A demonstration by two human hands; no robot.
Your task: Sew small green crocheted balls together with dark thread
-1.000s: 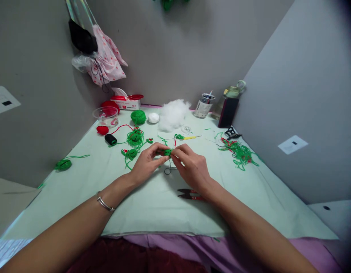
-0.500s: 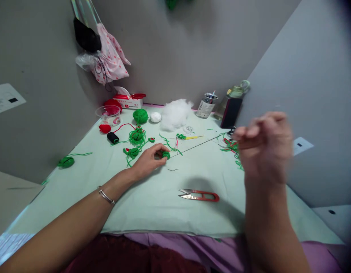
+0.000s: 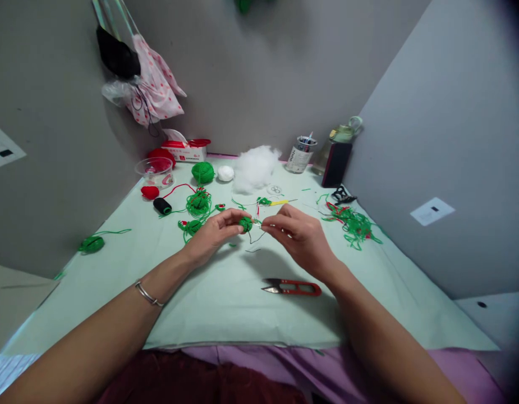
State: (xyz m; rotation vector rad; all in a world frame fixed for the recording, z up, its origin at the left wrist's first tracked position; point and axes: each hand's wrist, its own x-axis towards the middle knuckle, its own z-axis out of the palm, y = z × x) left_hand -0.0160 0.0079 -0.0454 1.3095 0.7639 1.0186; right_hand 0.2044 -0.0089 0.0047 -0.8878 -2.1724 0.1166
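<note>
Between the thumb and fingers of my left hand (image 3: pixel 212 235) is a small round green crocheted piece (image 3: pixel 245 225). My right hand (image 3: pixel 304 238) is closed in a pinch just to the right of it, with what looks like a thin shiny needle (image 3: pixel 257 225) at the fingertips. A dark thread (image 3: pixel 255 242) hangs in a slack loop below the piece. Nearer me on the cloth lie red-handled thread snips (image 3: pixel 292 287), blades pointing left. Behind my hands is a yellow-handled crochet hook (image 3: pixel 280 202) beside a bit of green yarn work.
Green yarn balls (image 3: pixel 203 173), a black thread spool (image 3: pixel 162 206), a plastic tub (image 3: pixel 158 178) and white stuffing (image 3: pixel 256 168) stand behind and left. Yarn scraps (image 3: pixel 356 224) are heaped at right, near black-handled scissors (image 3: pixel 343 195). A pen can (image 3: pixel 300 155) and phone (image 3: pixel 337 164) stand at the back.
My right hand has come down from high on the right to beside the green piece. The dark thread, stretched taut before, is now slack. My left hand keeps its hold.
</note>
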